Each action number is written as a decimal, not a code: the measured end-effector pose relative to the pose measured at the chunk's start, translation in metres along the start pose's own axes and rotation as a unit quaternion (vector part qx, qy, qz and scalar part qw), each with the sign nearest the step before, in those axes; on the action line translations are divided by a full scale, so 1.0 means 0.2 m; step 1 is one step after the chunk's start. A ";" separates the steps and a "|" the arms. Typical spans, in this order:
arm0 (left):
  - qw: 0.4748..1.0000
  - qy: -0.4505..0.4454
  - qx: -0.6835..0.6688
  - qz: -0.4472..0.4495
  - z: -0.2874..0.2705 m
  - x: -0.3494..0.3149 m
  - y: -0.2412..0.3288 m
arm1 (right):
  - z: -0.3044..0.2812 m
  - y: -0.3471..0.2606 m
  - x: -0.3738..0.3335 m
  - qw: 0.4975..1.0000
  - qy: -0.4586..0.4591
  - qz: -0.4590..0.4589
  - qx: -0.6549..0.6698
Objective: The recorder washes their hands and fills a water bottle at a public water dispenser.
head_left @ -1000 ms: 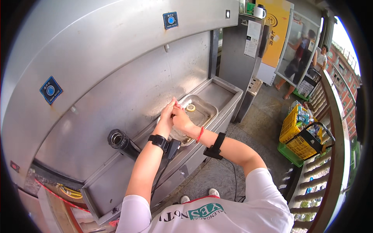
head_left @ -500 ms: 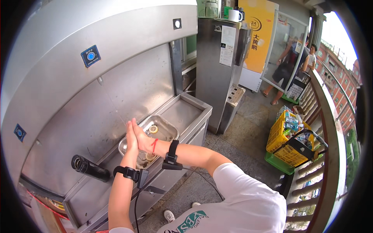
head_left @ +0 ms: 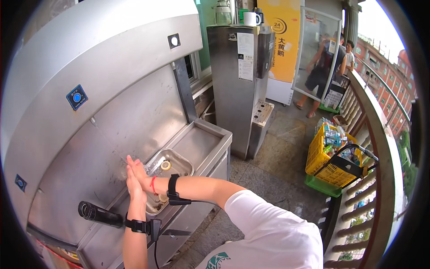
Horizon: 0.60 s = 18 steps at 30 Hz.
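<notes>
My left hand (head_left: pixel 134 187) and my right hand (head_left: pixel 142 176) press together palm to palm, fingers stretched out, holding nothing that shows. A thin stream of water falls from the small spout (head_left: pixel 93 120) toward my fingertips, with splashes around them. Below and beside my hands sits a steel basin (head_left: pixel 191 171), partly hidden by them and my right wrist. A lemon slice (head_left: pixel 165 166) lies in it, along with another pale slice and dark bits. Left of my left wrist stands an uncapped black bottle (head_left: pixel 102 215) on the steel counter.
A steel dispenser cabinet (head_left: pixel 230 89) stands beyond the counter, with a white mug (head_left: pixel 251 19) on top. Farther off, people are by an open glass-door fridge (head_left: pixel 316 54). A yellow crate (head_left: pixel 329 161) of bottles sits near the balustrade (head_left: pixel 360 210). Cables hang from my wrist straps.
The view has shifted, so the surroundings appear moved left. My hands remain pressed together and now sit beside the basin's left edge, nearer the back panel.
</notes>
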<state>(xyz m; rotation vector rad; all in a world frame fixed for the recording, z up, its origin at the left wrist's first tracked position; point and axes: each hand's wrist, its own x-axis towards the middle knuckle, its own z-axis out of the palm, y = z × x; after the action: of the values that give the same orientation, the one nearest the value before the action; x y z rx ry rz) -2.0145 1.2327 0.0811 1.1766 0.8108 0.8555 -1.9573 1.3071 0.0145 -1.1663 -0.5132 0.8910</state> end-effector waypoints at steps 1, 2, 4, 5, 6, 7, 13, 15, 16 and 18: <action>1.000 0.009 0.000 0.001 -0.04 0.00 -0.01 | 0.01 -0.03 -0.04 1.000 -0.008 0.004 0.000; 0.997 0.055 -0.032 0.042 -0.17 -0.01 -0.02 | 0.07 -0.09 -0.13 0.984 -0.126 0.016 -0.122; 0.991 0.081 -0.060 0.083 -0.19 0.00 -0.07 | 0.08 -0.30 -0.12 0.945 -0.224 0.017 -0.237; 0.984 0.119 -0.076 0.108 -0.16 0.04 -0.12 | 0.07 -0.42 -0.07 0.845 -0.341 0.019 -0.411; 0.975 0.155 -0.092 0.130 -0.13 0.08 -0.15 | 0.05 -0.47 -0.03 0.702 -0.438 0.024 -0.562; 0.976 0.151 -0.090 0.126 -0.11 0.11 -0.15 | -0.01 -0.41 0.00 0.705 -0.435 0.028 -0.560; 0.967 -0.086 -0.200 -0.131 -0.53 0.36 -0.24 | 0.01 -0.09 -0.34 0.595 -0.298 -0.315 -0.677; 0.966 -0.079 -0.198 -0.149 -0.31 0.22 -0.11 | -0.10 -0.21 -0.37 0.582 -0.316 -0.292 -0.690; 0.966 -0.087 -0.220 -0.108 -0.24 0.20 -0.09 | -0.15 -0.19 -0.38 0.778 -0.255 -0.267 -0.509; 0.958 -0.071 -0.274 -0.053 -0.22 0.20 -0.13 | -0.10 -0.13 -0.39 0.982 -0.140 -0.105 -0.071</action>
<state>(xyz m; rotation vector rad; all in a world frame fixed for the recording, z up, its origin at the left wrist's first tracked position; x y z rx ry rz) -2.0318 1.2837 0.0438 0.6873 0.4671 0.8266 -1.9786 1.2286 0.0387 -1.0948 -0.9253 0.8485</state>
